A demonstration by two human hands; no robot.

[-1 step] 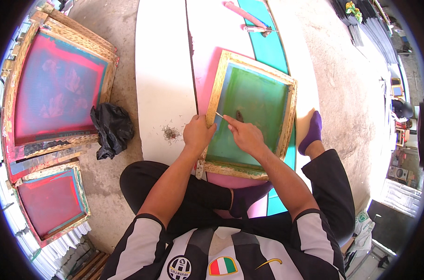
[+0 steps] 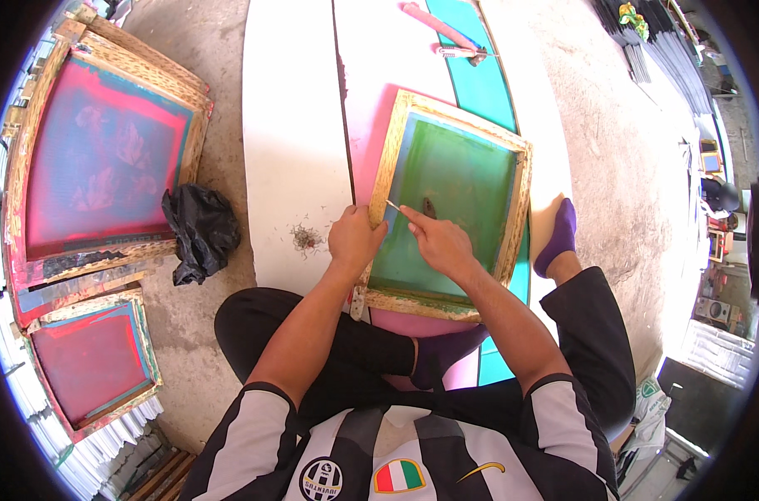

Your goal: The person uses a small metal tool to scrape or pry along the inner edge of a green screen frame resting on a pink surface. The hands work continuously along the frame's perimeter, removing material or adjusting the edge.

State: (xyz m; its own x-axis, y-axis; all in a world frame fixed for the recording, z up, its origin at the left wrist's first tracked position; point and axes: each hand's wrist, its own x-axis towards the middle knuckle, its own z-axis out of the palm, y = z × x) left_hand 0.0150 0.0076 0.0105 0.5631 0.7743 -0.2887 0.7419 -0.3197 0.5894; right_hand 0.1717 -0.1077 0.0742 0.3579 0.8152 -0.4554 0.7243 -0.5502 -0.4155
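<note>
A wooden screen-printing frame (image 2: 513,179) with green mesh lies tilted in front of me. My left hand (image 2: 354,238) is closed round its left rail, the thumb toward the mesh. My right hand (image 2: 440,242) is closed on a thin tool (image 2: 394,205) with a slim pale shaft, its index finger stretched along it. The tip meets the left rail, just beyond my left hand; the tool's handle is hidden in the palm. A small dark piece (image 2: 429,208) shows beside the right knuckles; I cannot tell what it is. Left of my left hand lies a small heap of staple-like bits (image 2: 305,238).
A pink cylindrical object and a white-handled tool (image 2: 456,53) lie at the far end of the white, pink and teal board (image 2: 292,108). On the left stand pink-stained screen frames (image 2: 192,154) and a black plastic bag (image 2: 202,234). My purple-socked foot (image 2: 556,236) rests right of the frame.
</note>
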